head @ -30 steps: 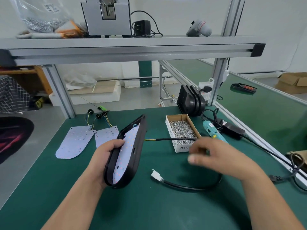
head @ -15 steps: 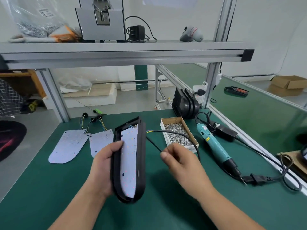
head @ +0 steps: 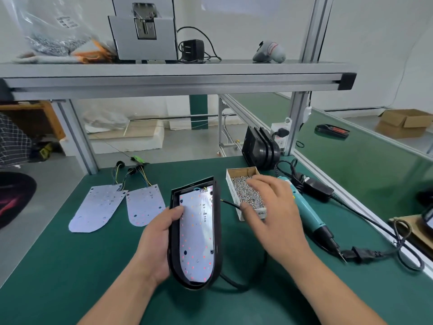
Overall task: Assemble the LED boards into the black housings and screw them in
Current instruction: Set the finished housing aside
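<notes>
Over the green worktop the black housing is the biggest container. It is held tilted up, with its open side toward us. We cannot tell if its rounded lower end touches the worktop. Inside it lies one white LED board, which fills the shell almost to the rim. Two loose LED boards lie flat at the left.

The smaller container is an open cardboard box, near the housing on its right side. It is full of small silver screws. On its front face we read only "BAL"; the rest is hidden.

The left hand grips the housing by its left wall, with the thumb on the board's edge. The right hand hovers over the box with spread, slightly bent fingers. It holds nothing that we can see and is apart from the housing.
</notes>
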Action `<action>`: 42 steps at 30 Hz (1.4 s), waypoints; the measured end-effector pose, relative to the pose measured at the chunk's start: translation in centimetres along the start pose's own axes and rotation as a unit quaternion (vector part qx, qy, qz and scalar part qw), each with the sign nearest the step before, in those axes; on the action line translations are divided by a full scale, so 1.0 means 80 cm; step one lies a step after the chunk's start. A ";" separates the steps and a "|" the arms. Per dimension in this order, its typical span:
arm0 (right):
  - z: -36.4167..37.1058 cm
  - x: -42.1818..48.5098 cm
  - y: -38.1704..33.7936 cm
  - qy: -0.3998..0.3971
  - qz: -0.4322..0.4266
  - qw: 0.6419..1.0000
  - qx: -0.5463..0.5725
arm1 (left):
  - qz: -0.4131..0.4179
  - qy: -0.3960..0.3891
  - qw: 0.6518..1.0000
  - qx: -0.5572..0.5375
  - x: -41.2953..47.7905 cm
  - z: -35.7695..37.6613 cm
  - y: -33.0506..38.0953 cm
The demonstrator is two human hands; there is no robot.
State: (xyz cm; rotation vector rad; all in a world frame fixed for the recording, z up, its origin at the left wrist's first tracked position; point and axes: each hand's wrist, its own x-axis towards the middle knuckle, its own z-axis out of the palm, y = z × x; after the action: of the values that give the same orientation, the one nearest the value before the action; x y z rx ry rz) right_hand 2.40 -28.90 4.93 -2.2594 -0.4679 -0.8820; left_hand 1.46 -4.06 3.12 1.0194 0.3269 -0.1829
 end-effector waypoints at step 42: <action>0.026 -0.028 -0.009 -0.225 0.363 0.730 0.534 | 0.141 -0.173 0.969 0.104 0.000 0.022 -0.029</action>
State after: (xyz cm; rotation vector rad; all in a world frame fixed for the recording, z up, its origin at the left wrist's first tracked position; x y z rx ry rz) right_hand 1.37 -27.13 2.53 -1.2848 -0.1528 0.3519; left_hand 1.05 -6.72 2.13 1.2052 -0.1593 -0.1352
